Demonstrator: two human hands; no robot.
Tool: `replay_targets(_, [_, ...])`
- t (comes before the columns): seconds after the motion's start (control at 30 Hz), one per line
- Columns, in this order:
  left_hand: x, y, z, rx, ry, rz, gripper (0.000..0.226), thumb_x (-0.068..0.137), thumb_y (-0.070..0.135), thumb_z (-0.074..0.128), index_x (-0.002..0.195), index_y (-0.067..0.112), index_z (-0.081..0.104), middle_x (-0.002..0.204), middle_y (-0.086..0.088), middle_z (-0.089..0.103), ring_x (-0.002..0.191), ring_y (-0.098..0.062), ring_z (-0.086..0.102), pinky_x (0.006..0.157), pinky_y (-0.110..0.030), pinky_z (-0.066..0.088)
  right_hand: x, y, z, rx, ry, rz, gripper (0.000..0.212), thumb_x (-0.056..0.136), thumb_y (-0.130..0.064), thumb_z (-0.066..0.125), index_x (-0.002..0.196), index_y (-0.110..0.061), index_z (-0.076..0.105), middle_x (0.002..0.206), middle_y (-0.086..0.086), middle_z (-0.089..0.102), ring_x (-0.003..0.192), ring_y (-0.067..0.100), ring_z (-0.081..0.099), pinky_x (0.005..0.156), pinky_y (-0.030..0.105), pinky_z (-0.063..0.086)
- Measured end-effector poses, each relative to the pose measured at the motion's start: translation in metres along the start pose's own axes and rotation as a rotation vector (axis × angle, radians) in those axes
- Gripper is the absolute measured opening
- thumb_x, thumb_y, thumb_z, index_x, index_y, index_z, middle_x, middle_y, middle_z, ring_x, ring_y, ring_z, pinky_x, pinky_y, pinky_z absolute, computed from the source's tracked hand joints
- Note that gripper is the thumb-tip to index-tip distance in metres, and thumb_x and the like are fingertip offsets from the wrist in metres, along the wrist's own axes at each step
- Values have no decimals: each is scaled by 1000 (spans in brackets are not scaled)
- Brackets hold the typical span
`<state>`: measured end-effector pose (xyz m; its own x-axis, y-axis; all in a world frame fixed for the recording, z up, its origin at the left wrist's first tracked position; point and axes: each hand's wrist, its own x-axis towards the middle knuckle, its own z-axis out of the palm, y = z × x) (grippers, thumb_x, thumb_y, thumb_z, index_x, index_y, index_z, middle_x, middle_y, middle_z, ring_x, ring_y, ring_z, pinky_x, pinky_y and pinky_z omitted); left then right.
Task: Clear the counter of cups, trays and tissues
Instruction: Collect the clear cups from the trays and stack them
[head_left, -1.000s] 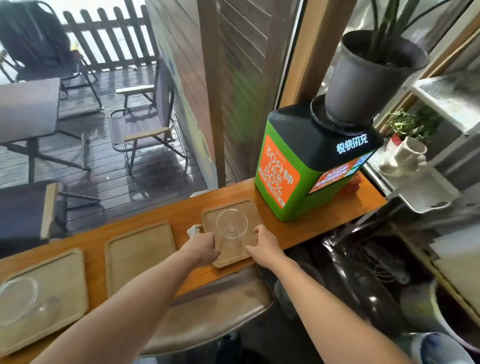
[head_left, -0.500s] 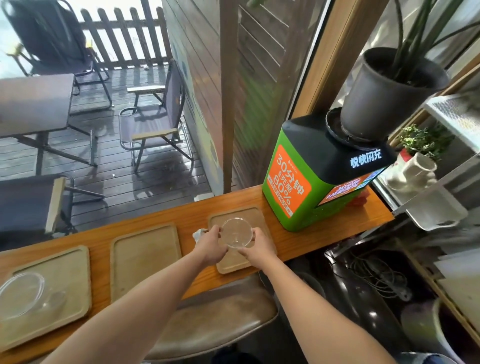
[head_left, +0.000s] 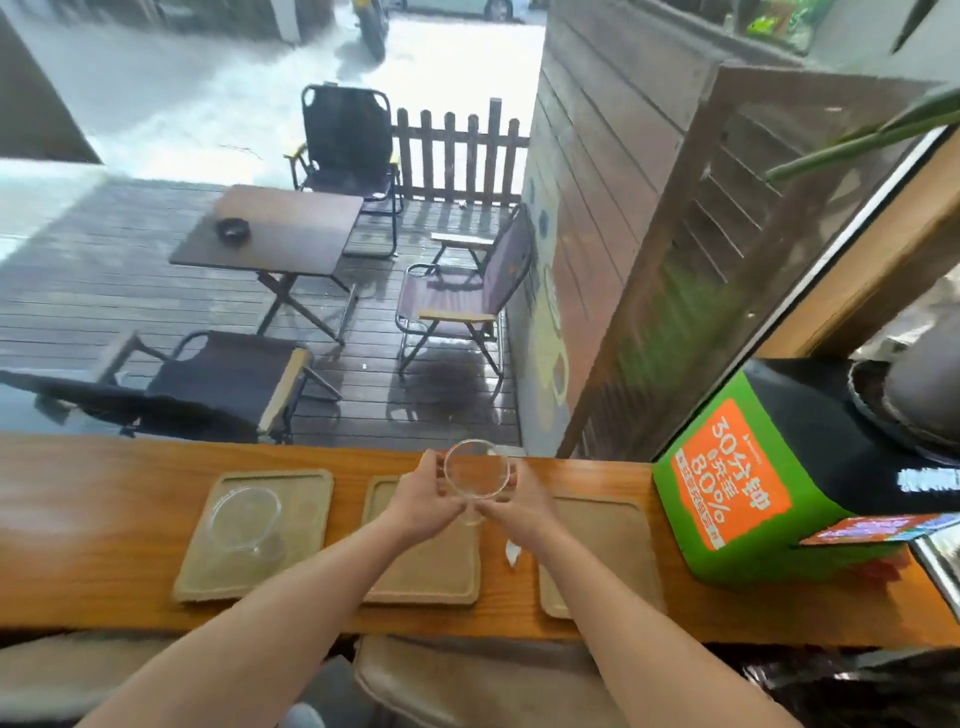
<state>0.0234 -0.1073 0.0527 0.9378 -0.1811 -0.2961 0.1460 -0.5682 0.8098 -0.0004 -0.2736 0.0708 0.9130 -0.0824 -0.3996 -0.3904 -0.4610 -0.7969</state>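
Both hands up over the counter, gripping one clear glass cup (head_left: 476, 480) between them; left hand (head_left: 422, 500) wraps the cup's left side, fingers curled round the rim; right hand (head_left: 521, 505) closes on the right side, thumb near the base; cup is lifted, clear of the trays, mouth tilted toward the camera, hanging above the gap between middle and right tray.

Long orange-brown wooden counter (head_left: 93, 525) runs left to right; three tan rectangular wooden trays on it in a row; left tray (head_left: 306, 519) carries a second clear glass cup (head_left: 244, 522), looks tipped on its side, not certain; middle tray (head_left: 431, 571) is partly under the left forearm; right tray (head_left: 602, 551) is partly under the right forearm, nothing visible on its bare part; small crumpled white tissue (head_left: 513, 554) lies on the counter between middle and right tray, just beside the right wrist.

Green-and-black box with orange printed panel (head_left: 748, 483) sits at the counter's right end, near the right tray but apart from it; dark round saucer under a grey pot on its top, cut off by the frame edge.

Brown padded stool seat (head_left: 467, 686) below the counter's near edge; beyond the counter, wet wooden deck with a dark folding table (head_left: 270, 228) and folding chairs.
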Motion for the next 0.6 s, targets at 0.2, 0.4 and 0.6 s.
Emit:
replay_targets(0.2, [-22,-41,-96,-87,213,-17,60,68,23,86,117,18,51,104,-3,66,87,-20,69,81,-44,58,17,-72,71,-63,-121,-168,56,71,-26,87,114,-22,52,110,-3,66,96,12,66,82,31,56])
replay_targets(0.4, [-60,-73,-169,-97,319,-12,66,62,65,72,115,35,46,103,12,60,86,-10,66,62,-19,52,17,-123,132,-75,-250,-300,53,72,-37,85,112,-30,51,110,-7,63,93,8,64,74,25,55])
replay_targets(0.6, [-88,-109,-212,-117,383,-34,65,66,63,69,119,33,46,107,10,58,92,-11,64,67,-18,51,12,-152,179,-97,-356,-344,50,75,-33,83,112,-28,51,105,-8,61,90,9,66,81,38,60])
